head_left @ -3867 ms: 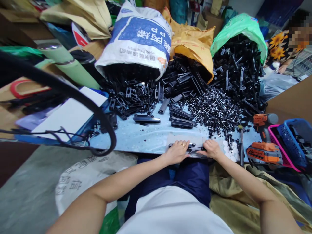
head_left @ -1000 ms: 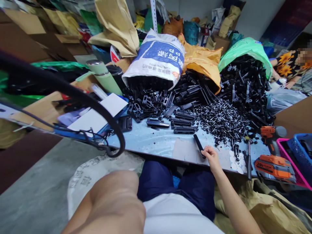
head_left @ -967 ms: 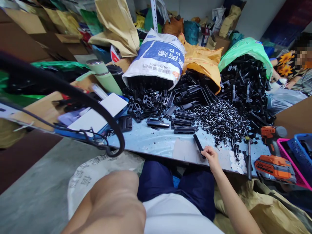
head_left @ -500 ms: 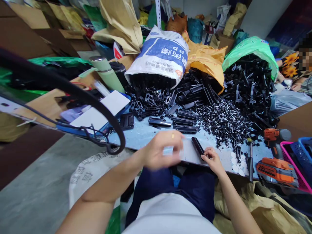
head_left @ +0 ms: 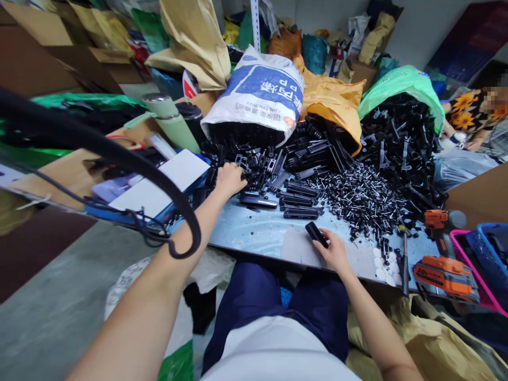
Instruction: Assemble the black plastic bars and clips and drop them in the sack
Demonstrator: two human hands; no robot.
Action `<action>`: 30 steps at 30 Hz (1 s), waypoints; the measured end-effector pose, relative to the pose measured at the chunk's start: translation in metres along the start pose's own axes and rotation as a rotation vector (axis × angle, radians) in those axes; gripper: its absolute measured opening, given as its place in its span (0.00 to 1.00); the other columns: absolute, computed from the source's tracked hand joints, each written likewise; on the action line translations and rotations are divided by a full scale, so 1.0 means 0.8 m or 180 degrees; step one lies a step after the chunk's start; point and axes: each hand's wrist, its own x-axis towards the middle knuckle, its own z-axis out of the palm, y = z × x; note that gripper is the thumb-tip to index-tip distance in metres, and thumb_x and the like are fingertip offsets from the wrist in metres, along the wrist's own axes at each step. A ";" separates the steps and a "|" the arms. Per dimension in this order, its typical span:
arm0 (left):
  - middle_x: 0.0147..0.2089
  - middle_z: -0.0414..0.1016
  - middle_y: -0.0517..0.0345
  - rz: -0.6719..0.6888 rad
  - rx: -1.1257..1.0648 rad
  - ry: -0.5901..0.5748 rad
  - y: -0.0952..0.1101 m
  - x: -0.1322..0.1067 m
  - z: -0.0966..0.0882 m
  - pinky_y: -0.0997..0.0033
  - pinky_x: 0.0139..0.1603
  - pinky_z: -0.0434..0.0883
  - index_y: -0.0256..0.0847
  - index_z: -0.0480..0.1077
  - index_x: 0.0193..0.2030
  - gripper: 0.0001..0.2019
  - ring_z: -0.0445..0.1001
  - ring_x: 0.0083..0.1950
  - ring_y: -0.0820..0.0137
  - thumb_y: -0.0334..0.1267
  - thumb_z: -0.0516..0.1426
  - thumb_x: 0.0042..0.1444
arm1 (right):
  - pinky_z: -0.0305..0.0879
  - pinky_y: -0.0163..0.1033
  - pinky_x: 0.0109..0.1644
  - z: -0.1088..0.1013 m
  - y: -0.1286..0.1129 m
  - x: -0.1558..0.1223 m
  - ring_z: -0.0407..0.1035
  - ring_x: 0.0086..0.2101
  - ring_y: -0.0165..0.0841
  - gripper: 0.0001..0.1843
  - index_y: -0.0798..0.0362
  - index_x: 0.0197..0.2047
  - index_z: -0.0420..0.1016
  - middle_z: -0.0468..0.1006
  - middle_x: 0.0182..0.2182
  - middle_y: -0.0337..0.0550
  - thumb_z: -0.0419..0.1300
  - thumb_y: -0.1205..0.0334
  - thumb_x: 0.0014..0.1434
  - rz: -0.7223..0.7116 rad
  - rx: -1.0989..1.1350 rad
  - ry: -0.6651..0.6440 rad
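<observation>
My right hand [head_left: 334,251] grips a long black plastic piece [head_left: 316,234] between thumb and fingers, just above a pale sheet [head_left: 296,246] at the table's front edge. At the far left of the worktop, my left hand [head_left: 230,180] has its curled fingers in a heap of black plastic parts [head_left: 262,161] below the white sack. Its fingertips are mostly hidden, so what they pinch is unclear. Between the hands lie several long black assembled pieces [head_left: 301,201] in a row, with a black and silver piece [head_left: 257,201] beside them.
Small metal pins [head_left: 363,198] are piled right of centre. A hammer [head_left: 405,262] and an orange cordless drill [head_left: 444,256] lie at the right, by a pink basket [head_left: 482,288]. A white sack [head_left: 257,95] stands behind. A dark curved arm [head_left: 159,182] crosses the left side. Another person [head_left: 464,116] sits far right.
My left hand has moved from near the front edge, forward and left, into the heap of black parts. My right hand still holds the black piece, shifted slightly left and turned.
</observation>
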 end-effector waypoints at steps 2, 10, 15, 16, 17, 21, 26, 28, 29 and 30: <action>0.43 0.68 0.44 0.0180 -0.0469 0.0583 0.011 -0.010 -0.003 0.58 0.50 0.64 0.35 0.65 0.30 0.07 0.64 0.49 0.56 0.36 0.56 0.46 | 0.63 0.47 0.42 0.001 -0.008 0.009 0.67 0.36 0.38 0.29 0.53 0.49 0.64 0.72 0.34 0.47 0.60 0.50 0.44 0.0377 0.1022 -0.0089; 0.38 0.69 0.52 0.1086 -0.2105 0.0660 0.101 -0.105 0.019 0.70 0.40 0.69 0.33 0.63 0.43 0.14 0.69 0.37 0.70 0.41 0.48 0.55 | 0.64 0.42 0.47 -0.001 -0.011 0.014 0.69 0.41 0.35 0.30 0.51 0.44 0.60 0.70 0.40 0.43 0.66 0.55 0.38 0.0338 0.2517 -0.0246; 0.42 0.70 0.47 0.1171 -0.2375 -0.0021 0.116 -0.156 0.045 0.66 0.45 0.68 0.32 0.66 0.46 0.15 0.69 0.44 0.66 0.39 0.46 0.58 | 0.64 0.45 0.46 -0.041 0.026 -0.012 0.67 0.40 0.37 0.14 0.55 0.39 0.66 0.71 0.37 0.48 0.59 0.59 0.48 -0.0757 0.0231 -0.0299; 0.41 0.70 0.47 0.1080 -0.2501 -0.0150 0.117 -0.164 0.050 0.67 0.44 0.69 0.32 0.66 0.46 0.15 0.70 0.43 0.67 0.39 0.46 0.58 | 0.63 0.47 0.47 -0.044 0.029 -0.015 0.66 0.41 0.38 0.15 0.56 0.41 0.68 0.71 0.39 0.50 0.58 0.59 0.49 -0.0896 -0.0236 -0.0396; 0.41 0.70 0.48 0.0966 -0.2641 -0.0283 0.118 -0.170 0.055 0.68 0.42 0.69 0.33 0.67 0.46 0.16 0.70 0.42 0.68 0.39 0.46 0.58 | 0.61 0.49 0.49 -0.043 0.028 -0.016 0.65 0.43 0.40 0.17 0.56 0.44 0.69 0.70 0.41 0.51 0.58 0.59 0.51 -0.0983 -0.0614 -0.0498; 0.40 0.70 0.49 0.0442 -0.3247 -0.0635 0.138 -0.193 0.068 0.76 0.27 0.67 0.33 0.68 0.48 0.17 0.67 0.27 0.76 0.41 0.48 0.58 | 0.56 0.53 0.53 -0.013 0.005 -0.002 0.61 0.47 0.43 0.23 0.56 0.54 0.67 0.69 0.43 0.54 0.52 0.54 0.57 -0.0894 -0.0828 -0.0547; 0.41 0.67 0.49 0.0142 -0.3830 -0.0721 0.167 -0.206 0.062 0.78 0.20 0.63 0.32 0.67 0.51 0.21 0.62 0.20 0.81 0.44 0.49 0.57 | 0.67 0.40 0.32 0.020 -0.027 0.011 0.66 0.29 0.31 0.34 0.56 0.63 0.52 0.67 0.42 0.51 0.43 0.44 0.59 0.0189 0.1426 -0.0877; 0.40 0.68 0.50 0.0156 -0.3693 -0.0456 0.172 -0.206 0.056 0.76 0.27 0.67 0.32 0.67 0.52 0.20 0.67 0.26 0.77 0.43 0.50 0.57 | 0.66 0.37 0.27 0.021 -0.032 0.010 0.63 0.25 0.27 0.39 0.56 0.64 0.48 0.67 0.38 0.48 0.45 0.40 0.57 0.0356 0.1884 -0.1108; 0.39 0.68 0.50 0.0200 -0.3554 -0.0318 0.173 -0.205 0.054 0.75 0.32 0.68 0.33 0.67 0.52 0.20 0.68 0.30 0.75 0.42 0.50 0.57 | 0.66 0.36 0.27 0.018 -0.031 0.010 0.62 0.24 0.27 0.41 0.56 0.64 0.49 0.67 0.36 0.47 0.47 0.39 0.56 0.0303 0.1934 -0.1148; 0.38 0.69 0.50 0.0262 -0.3391 -0.0215 0.173 -0.205 0.052 0.74 0.36 0.68 0.33 0.68 0.51 0.19 0.69 0.34 0.73 0.40 0.51 0.57 | 0.65 0.35 0.27 0.014 -0.030 0.010 0.62 0.24 0.26 0.41 0.56 0.64 0.51 0.67 0.36 0.47 0.48 0.39 0.55 0.0184 0.1886 -0.1166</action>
